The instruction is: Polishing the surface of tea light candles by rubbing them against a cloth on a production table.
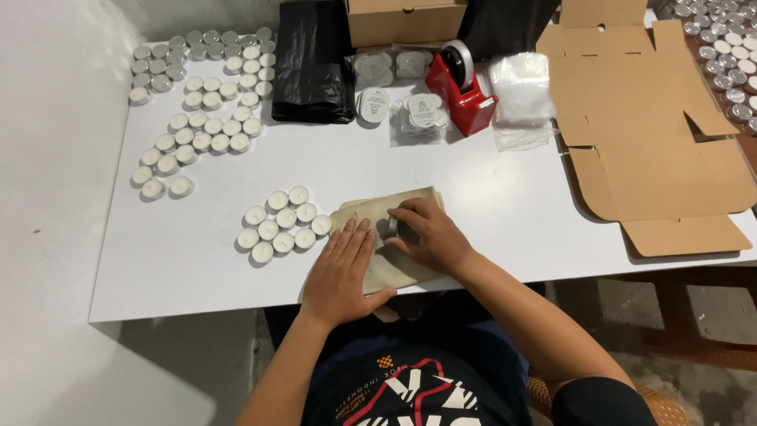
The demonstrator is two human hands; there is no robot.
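A beige cloth pouch (380, 210) lies flat near the front edge of the white table (489, 205). My left hand (341, 270) rests palm down on its left part, fingers straight and together. Curled over the pouch's middle, my right hand (426, 233) pinches a small metal-rimmed piece (392, 226) between thumb and fingers. Just left of the pouch sits a tight cluster of several white tealight candles (281, 223).
More tealights (201, 102) cover the far left. Behind stand black plastic bags (313, 63), a cardboard box (405, 20), packs of round labels (410, 110), a red tape dispenser (464, 91), clear plastic bags (520, 95) and flat cardboard box blanks (654, 134).
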